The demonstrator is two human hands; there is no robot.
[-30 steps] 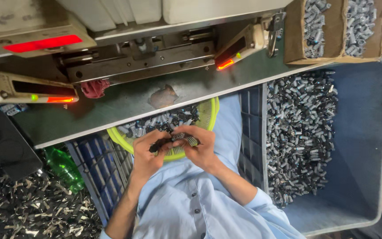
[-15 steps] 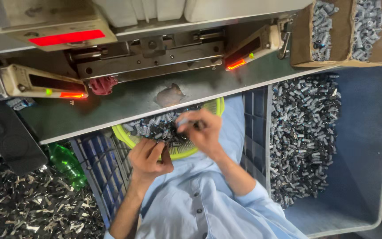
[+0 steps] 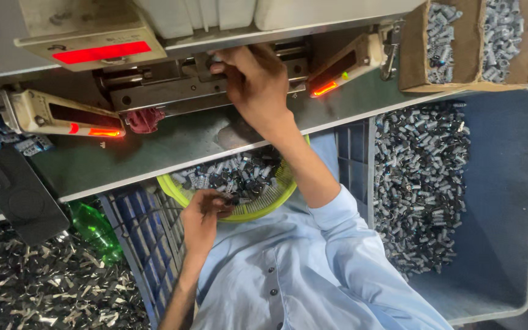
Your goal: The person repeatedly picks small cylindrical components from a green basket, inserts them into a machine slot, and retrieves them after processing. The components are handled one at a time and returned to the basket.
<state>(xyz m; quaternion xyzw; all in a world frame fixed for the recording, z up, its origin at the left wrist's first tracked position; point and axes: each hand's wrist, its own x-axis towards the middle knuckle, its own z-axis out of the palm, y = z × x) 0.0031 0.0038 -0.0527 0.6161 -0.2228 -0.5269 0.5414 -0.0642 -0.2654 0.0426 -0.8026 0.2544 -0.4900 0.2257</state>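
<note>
Small metal parts (image 3: 233, 177) fill the yellow basket (image 3: 258, 211) at the bench's near edge: light, stiff, slippery; pinch one by its sides. Your left hand (image 3: 206, 211) pinches there; right hand (image 3: 255, 79) closes on the machine's fixture (image 3: 172, 88).

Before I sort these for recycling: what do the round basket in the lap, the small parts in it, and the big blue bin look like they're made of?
Basket: likely plastic, with a bright yellow-green slotted rim. Small parts: apparently metal, grey cylinders with shiny glints, some dark-sleeved. Blue bin: probably moulded plastic, with smooth matte walls and rounded corners.
</note>
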